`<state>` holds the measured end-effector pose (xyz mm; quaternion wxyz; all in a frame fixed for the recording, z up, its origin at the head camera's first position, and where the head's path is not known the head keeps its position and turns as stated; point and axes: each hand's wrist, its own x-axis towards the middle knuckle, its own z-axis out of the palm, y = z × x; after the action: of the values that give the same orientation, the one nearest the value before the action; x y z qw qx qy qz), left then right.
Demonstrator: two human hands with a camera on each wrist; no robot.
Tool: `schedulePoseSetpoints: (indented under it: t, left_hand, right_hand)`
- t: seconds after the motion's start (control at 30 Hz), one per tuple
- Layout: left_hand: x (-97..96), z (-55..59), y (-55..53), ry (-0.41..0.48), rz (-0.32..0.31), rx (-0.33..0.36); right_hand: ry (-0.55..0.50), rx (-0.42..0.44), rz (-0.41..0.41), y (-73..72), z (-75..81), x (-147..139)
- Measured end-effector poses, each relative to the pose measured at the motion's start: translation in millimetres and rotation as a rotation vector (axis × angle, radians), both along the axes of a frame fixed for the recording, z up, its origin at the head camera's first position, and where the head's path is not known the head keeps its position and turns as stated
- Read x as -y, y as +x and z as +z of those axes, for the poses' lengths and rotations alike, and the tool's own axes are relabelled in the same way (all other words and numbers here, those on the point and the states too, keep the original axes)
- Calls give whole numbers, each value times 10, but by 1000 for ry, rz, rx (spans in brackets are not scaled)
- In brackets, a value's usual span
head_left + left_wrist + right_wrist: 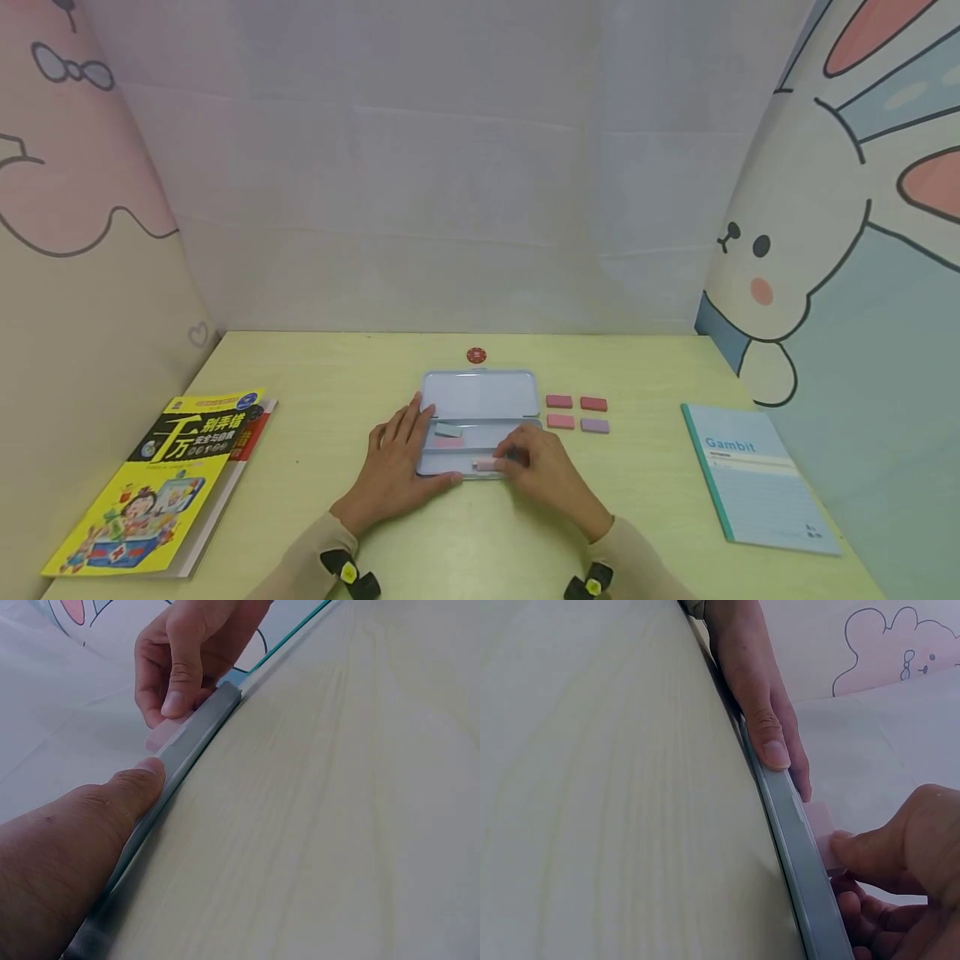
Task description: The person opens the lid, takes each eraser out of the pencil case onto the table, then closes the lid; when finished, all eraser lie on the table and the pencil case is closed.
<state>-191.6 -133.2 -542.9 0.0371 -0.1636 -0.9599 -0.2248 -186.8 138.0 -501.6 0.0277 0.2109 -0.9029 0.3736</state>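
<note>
An open pencil case (480,393) of pale metal lies on the table, its lid tipped to the back. My left hand (397,467) rests along the case's left side with fingers straight, its thumb touching the front rim. With thumb and fingers, my right hand (542,467) pinches a pale pink block (821,829) at the right part of the front compartment. Part of that block is hidden by the fingers. In the rear compartment lie a grey-green block (448,430) and a pink block (450,443).
Right of the case are two reddish blocks (558,402), a pink one (560,422) and a purple one (595,426). A red poker chip (476,356) lies behind it. Books (142,508) lie at the left, a notebook (765,492) at the right.
</note>
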Motion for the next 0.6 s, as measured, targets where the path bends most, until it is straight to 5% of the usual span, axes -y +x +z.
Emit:
schedulePoseSetpoints:
  t: [0.23, 0.6]
  left_hand:
    - [1, 11, 2, -4, 3, 10]
    - [4, -9, 1, 5, 0, -23]
  right_hand:
    - [-59, 94, -79, -8, 73, -44]
    - [-150, 75, -192, -68, 65, -331]
